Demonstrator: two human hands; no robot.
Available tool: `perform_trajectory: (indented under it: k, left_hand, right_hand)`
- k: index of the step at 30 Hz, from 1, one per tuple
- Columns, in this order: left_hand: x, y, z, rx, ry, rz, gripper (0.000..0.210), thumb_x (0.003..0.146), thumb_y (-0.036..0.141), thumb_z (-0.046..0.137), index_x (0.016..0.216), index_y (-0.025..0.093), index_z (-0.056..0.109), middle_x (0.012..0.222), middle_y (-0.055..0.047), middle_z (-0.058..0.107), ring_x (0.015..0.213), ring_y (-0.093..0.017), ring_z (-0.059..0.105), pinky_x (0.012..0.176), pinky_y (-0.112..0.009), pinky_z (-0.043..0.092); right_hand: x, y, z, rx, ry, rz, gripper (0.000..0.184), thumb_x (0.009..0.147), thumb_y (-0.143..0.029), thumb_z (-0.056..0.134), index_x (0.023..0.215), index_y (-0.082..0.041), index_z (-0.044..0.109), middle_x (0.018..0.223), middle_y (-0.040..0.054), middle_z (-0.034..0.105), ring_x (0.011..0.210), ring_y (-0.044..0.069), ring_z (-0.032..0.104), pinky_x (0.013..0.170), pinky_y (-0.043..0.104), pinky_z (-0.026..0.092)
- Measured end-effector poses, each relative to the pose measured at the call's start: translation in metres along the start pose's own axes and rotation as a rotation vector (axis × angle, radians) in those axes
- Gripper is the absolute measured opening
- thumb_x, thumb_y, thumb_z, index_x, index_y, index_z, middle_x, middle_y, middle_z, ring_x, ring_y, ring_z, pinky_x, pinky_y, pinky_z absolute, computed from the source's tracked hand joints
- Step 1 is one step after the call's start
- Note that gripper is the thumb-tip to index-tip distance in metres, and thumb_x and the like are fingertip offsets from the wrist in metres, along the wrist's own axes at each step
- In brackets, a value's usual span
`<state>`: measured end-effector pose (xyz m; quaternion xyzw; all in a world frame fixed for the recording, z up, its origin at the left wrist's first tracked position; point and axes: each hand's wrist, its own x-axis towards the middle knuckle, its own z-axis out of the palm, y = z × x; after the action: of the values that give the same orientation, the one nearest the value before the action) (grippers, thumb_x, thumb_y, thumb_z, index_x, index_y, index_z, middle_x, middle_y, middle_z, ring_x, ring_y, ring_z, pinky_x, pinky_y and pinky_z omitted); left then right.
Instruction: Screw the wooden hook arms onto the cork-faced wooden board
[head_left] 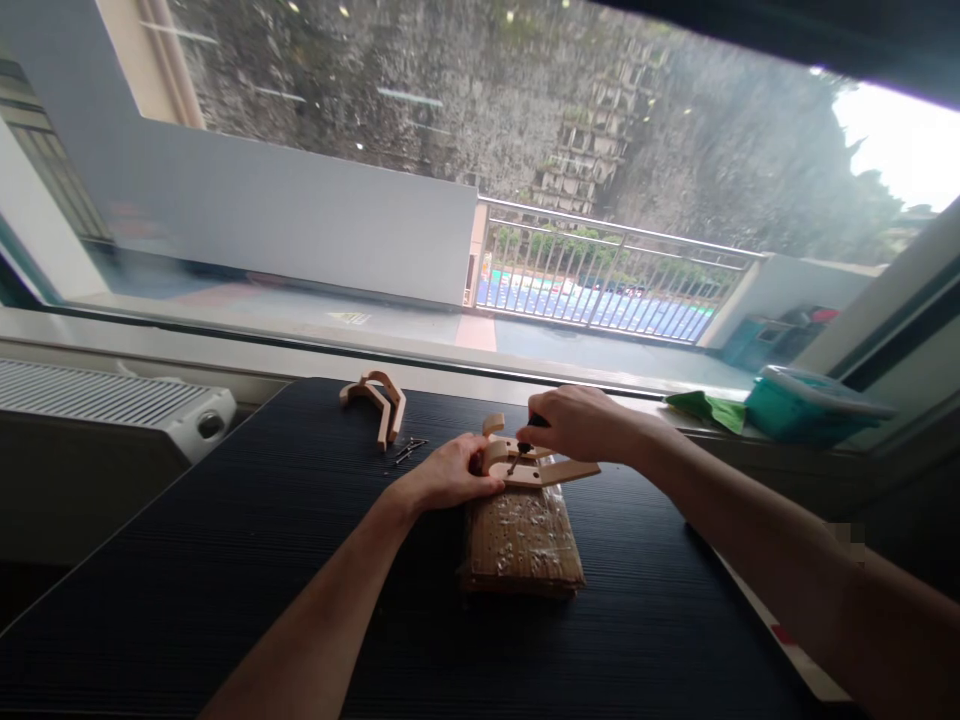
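Observation:
My right hand (574,420) is wrapped round the dark handle of a screwdriver (519,455). The shaft slants down to a hole in a curved wooden hook (521,476). My left hand (454,472) grips the hook's curved end from the left, thumb along its near side. A second wooden piece lies just behind it, partly covered by my hands. Both rest on a brown, tape-wrapped block (525,540), possibly stacked cardboard. Two more bent wooden hooks (390,405) lie on the table to the left, beside several dark screws (409,450).
The black table (225,560) stands against the window sill (300,355). A white radiator (120,400) is at the left. On the sill at right are a green cloth (709,408) and a teal plastic box (802,405). A pale flat board (780,630) lies at the right edge.

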<state>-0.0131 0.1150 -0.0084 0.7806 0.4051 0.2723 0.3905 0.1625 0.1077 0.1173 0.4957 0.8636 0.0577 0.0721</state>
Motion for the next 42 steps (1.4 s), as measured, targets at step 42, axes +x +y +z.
perform_trajectory:
  k: [42]
  left_hand:
    - [0.0, 0.005, 0.003, 0.025, 0.049, -0.022, 0.04, 0.067, 0.037, 0.063, 0.101, 0.017, 0.059, 0.09, -0.004, 0.063, 0.081, -0.019, 0.058, 0.071, -0.026, 0.046]
  right_hand:
    - [0.012, -0.01, 0.02, -0.083, 0.203, 0.235, 0.046, 0.089, -0.039, 0.025, 0.081, -0.014, 0.063, 0.075, 0.013, 0.066, 0.063, 0.018, 0.057, 0.054, 0.029, 0.029]
